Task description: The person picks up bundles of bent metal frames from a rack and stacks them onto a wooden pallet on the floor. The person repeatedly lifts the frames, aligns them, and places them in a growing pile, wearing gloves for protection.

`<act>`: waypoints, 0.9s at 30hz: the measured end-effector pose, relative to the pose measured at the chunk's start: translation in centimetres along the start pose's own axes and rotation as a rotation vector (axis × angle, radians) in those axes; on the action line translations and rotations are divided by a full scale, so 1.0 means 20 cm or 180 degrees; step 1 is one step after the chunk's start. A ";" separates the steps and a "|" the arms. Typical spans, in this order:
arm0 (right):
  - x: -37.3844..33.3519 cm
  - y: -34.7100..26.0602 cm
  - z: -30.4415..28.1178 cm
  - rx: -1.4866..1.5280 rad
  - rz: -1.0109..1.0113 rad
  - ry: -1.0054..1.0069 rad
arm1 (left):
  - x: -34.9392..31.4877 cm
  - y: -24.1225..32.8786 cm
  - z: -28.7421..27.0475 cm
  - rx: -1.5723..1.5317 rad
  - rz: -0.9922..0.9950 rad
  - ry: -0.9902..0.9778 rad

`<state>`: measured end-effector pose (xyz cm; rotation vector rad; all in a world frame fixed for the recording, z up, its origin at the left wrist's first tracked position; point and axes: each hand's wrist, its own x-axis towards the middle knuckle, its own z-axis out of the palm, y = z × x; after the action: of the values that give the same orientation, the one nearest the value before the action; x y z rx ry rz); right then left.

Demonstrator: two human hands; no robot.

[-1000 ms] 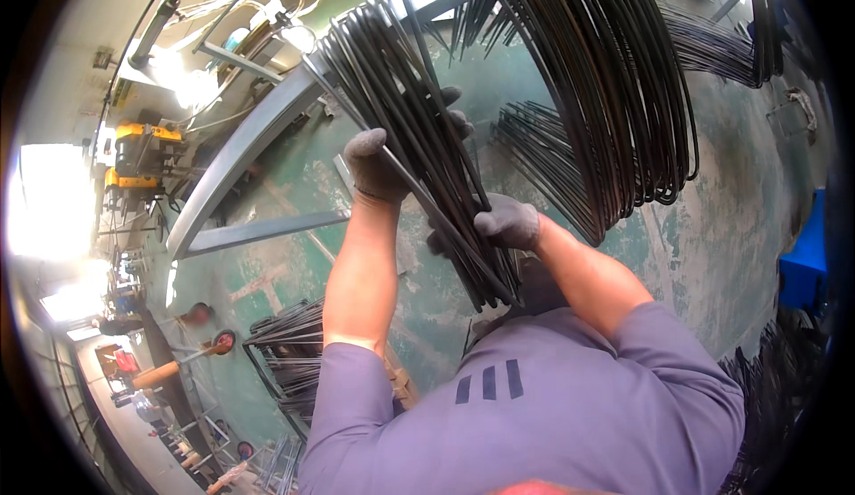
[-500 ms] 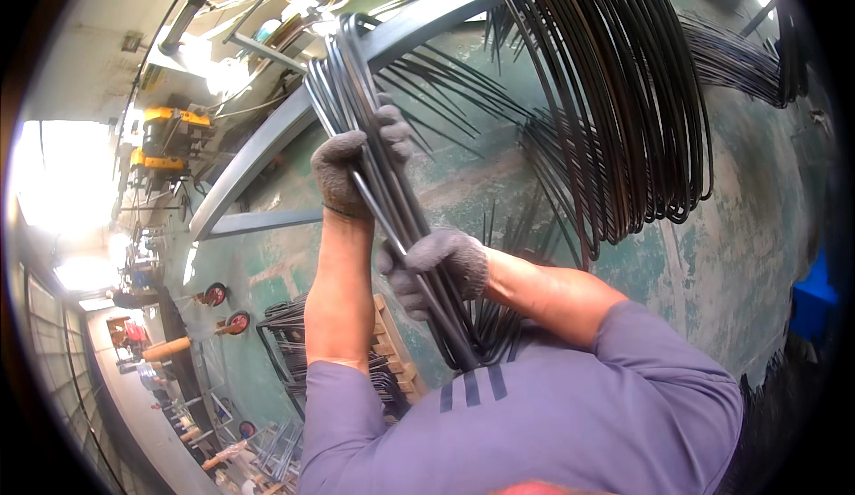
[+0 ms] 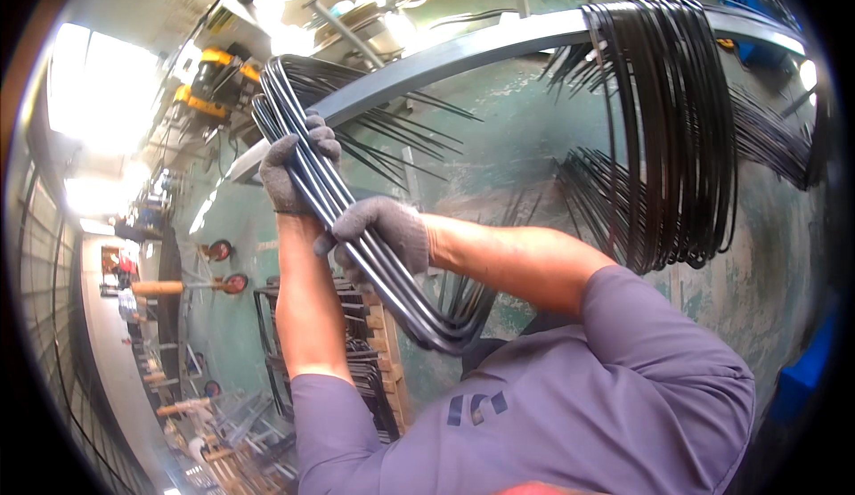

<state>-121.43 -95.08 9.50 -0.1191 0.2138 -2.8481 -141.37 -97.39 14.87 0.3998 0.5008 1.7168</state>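
A bundle of dark, bent metal rods (image 3: 392,288) slants across in front of me, its rounded lower bend close to my shirt. My left hand (image 3: 287,172), in a grey knit glove, is closed around the upper part of the bundle. Lower down, my right hand (image 3: 387,232), gloved alike, wraps over the same rods. The upper end of the bundle lies at the left part of a grey metal rail (image 3: 463,54), where more rod ends fan out behind it. Whether the bundle rests on the rail I cannot tell.
A thick row of similar bent rods (image 3: 668,130) hangs over the rail to the right. Below my left forearm, more rods stand by a wooden pallet (image 3: 387,352). Yellow-and-black machines (image 3: 203,94) are at the far left; a blue bin (image 3: 802,375) is at right.
Both hands and the bundle have moved left, and its lower bend has swung out from my shirt. My right hand is now closer to my left. The view has shifted, showing more rail.
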 end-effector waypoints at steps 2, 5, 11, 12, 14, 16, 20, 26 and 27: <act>0.10 -0.04 -0.03 -0.0303 0.0000 0.0132 | -0.02 0.11 -0.10 0.0208 0.0223 -0.0144; 0.28 -0.10 -0.05 -0.0972 -0.0078 0.0547 | -0.06 0.26 -0.21 0.0425 0.0443 0.0125; 0.80 -0.18 0.01 -0.1968 0.0067 0.1043 | -0.14 0.69 -0.53 0.0416 0.0930 0.0361; 0.90 -0.12 0.02 -0.2014 0.0104 0.1042 | -0.21 0.79 -0.61 0.0505 0.0972 0.0169; 1.01 -0.10 0.08 -0.2320 0.0204 0.1225 | -0.32 0.87 -0.71 0.0043 0.1034 0.0039; 1.08 -0.08 0.00 -0.2488 0.0107 0.1253 | -0.37 0.88 -0.86 -0.0157 0.1188 -0.0063; 1.14 0.02 -0.18 -0.3590 0.1052 0.1534 | -0.71 0.68 -1.03 -0.0375 0.1690 0.0503; 0.99 0.05 -0.36 -0.5081 0.1486 0.1173 | -0.91 0.38 -1.04 -0.0471 0.1792 0.0393; 0.96 0.07 -0.37 -0.5037 0.1551 0.1128 | -0.93 0.33 -0.97 -0.0380 0.1915 0.0391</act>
<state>-140.21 -100.89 3.20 0.1202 2.0813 -1.5605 -153.23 -118.87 2.01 0.3826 0.3827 2.3515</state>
